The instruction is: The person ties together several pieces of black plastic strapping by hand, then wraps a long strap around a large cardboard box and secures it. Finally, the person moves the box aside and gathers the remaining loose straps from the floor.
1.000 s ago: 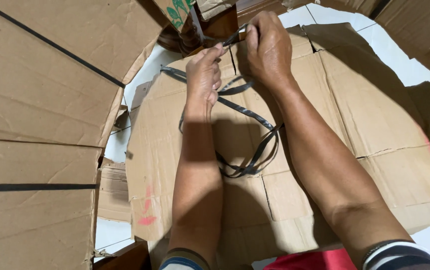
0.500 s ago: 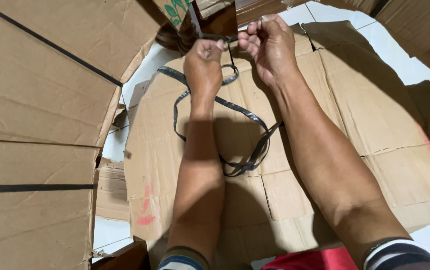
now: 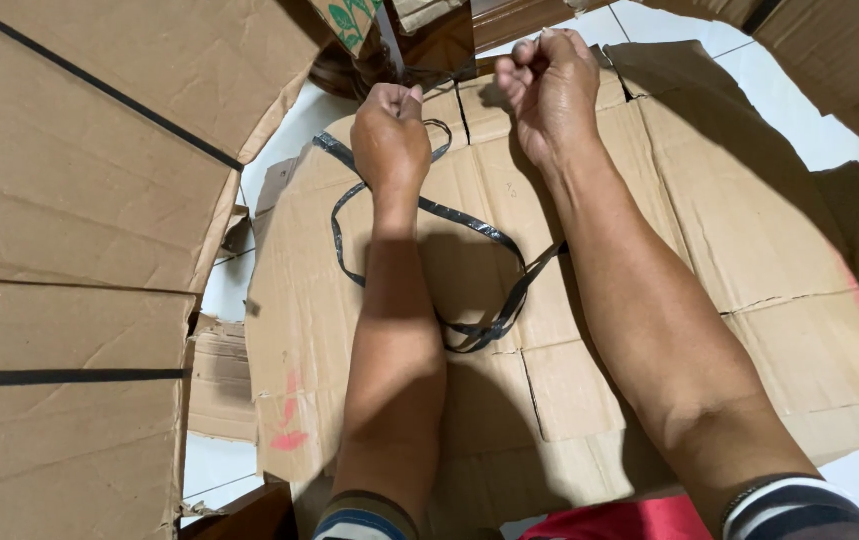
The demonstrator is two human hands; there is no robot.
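My left hand (image 3: 391,137) and my right hand (image 3: 548,88) are both held out over a flattened cardboard sheet (image 3: 740,250), each closed into a fist. Both fists grip ends of a black plastic strap (image 3: 495,240). The strap runs in loose loops across the cardboard beneath my forearms, with a doubled bend near my left elbow. The strap's ends inside my fists are hidden. The two hands are about a hand's width apart.
Large flattened cardboard pieces (image 3: 80,200) with black tape lines lie stacked at the left. More cardboard (image 3: 840,50) sits at the top right. A dark wooden object (image 3: 430,45) stands beyond my hands. White floor tiles (image 3: 820,130) show between the sheets. A red cloth (image 3: 630,520) shows at the bottom edge.
My hands have drawn apart, the right one rising toward the top edge. The strap loops on the cardboard have shifted and spread wider under my left forearm.
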